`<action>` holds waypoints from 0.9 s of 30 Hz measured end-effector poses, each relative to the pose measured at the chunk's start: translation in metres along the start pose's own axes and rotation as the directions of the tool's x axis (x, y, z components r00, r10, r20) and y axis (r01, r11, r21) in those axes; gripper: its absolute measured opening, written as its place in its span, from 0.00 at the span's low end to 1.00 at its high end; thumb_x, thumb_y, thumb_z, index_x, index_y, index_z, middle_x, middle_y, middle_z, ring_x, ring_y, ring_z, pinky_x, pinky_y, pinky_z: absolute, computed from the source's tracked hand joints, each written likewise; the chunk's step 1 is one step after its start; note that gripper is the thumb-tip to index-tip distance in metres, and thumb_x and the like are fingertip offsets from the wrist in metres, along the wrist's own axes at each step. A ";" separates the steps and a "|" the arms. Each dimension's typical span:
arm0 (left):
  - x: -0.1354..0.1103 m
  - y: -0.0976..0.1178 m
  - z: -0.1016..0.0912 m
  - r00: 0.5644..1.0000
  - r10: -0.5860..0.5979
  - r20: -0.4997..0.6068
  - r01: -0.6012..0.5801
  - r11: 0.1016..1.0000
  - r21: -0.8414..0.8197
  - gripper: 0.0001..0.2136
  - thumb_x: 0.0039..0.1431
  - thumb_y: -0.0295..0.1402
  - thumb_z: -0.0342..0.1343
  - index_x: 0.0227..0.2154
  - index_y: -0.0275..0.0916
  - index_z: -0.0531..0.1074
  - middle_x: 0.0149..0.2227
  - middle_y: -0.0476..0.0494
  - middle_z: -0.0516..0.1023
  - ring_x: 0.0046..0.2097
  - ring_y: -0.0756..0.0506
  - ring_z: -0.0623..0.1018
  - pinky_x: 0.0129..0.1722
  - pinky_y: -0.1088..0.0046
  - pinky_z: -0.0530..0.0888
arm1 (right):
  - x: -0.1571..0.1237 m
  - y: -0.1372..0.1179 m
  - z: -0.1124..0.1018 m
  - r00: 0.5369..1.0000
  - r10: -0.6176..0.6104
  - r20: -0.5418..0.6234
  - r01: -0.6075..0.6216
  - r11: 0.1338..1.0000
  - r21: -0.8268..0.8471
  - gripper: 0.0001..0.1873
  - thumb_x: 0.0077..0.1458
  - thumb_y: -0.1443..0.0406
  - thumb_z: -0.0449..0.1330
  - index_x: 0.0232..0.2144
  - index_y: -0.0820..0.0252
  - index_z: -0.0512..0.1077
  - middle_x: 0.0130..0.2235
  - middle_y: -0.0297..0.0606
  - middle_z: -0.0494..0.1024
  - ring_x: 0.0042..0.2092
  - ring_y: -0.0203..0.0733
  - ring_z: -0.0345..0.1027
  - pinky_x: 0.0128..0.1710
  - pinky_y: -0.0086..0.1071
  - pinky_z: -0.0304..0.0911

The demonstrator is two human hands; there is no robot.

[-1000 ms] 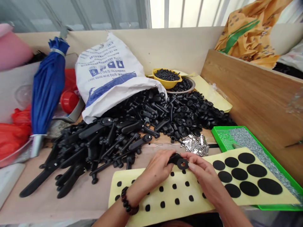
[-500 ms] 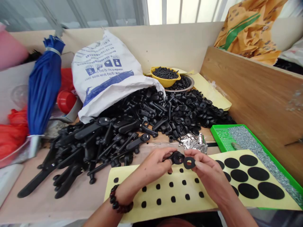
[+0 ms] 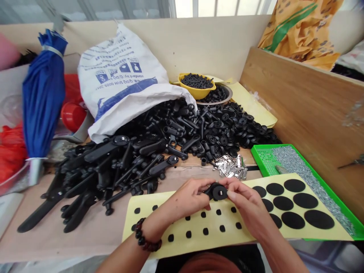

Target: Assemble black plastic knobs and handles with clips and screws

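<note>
My left hand [image 3: 189,199] pinches a small round black plastic part [image 3: 218,192] just above the yellow backing sheet [image 3: 176,223]. My right hand [image 3: 246,206] pinches a black ring-shaped pad pressed onto that same part. Both hands meet over the sheet, which carries small black squares on its left portion and large black round pads [image 3: 294,201] on its right. A big heap of black plastic handles and knobs [image 3: 148,151] lies just beyond the hands.
A white sack [image 3: 125,83] spills the black parts. Small metal clips [image 3: 231,167] lie beside the heap. A green tray [image 3: 264,159] with silvery bits sits at right. A yellow bowl [image 3: 196,91] of screws stands at the back, a blue umbrella [image 3: 42,94] at left, a wooden board [image 3: 301,106] at right.
The right hand held the black ring apart from the part half a second ago; now it is pressed onto the part in the left hand. The view has tilted slightly down.
</note>
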State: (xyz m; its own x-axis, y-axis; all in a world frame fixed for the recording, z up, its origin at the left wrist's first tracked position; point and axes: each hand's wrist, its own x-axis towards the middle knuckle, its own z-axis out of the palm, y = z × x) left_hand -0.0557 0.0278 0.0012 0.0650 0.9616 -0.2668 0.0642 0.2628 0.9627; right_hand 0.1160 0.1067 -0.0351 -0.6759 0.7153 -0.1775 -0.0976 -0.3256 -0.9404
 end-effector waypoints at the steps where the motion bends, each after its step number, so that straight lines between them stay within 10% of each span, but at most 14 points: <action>1: -0.001 -0.001 0.000 1.000 -0.001 -0.003 0.001 1.000 0.011 0.25 0.44 0.23 0.48 0.47 0.40 0.73 0.37 0.46 0.77 0.29 0.50 0.69 0.26 0.78 0.67 | 0.000 0.001 0.000 1.000 -0.004 0.008 0.004 1.000 -0.012 0.11 0.51 0.61 0.62 0.22 0.58 0.67 0.44 0.38 0.70 0.46 0.46 0.61 0.44 0.34 0.54; 27: -0.012 -0.004 0.001 0.999 0.015 -0.043 -0.010 0.994 0.105 0.15 0.54 0.29 0.48 0.44 0.38 0.74 0.24 0.50 0.75 0.24 0.50 0.71 0.22 0.79 0.64 | -0.002 0.001 0.003 1.000 -0.018 0.008 0.019 0.987 -0.161 0.11 0.49 0.59 0.62 0.22 0.58 0.67 0.40 0.39 0.72 0.43 0.45 0.63 0.42 0.33 0.57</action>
State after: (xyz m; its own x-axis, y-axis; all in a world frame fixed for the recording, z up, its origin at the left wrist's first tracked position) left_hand -0.0559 0.0150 0.0008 0.0233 0.9679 -0.2503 0.1681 0.2430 0.9553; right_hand 0.1155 0.1033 -0.0347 -0.6801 0.7158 -0.1585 0.0085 -0.2084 -0.9780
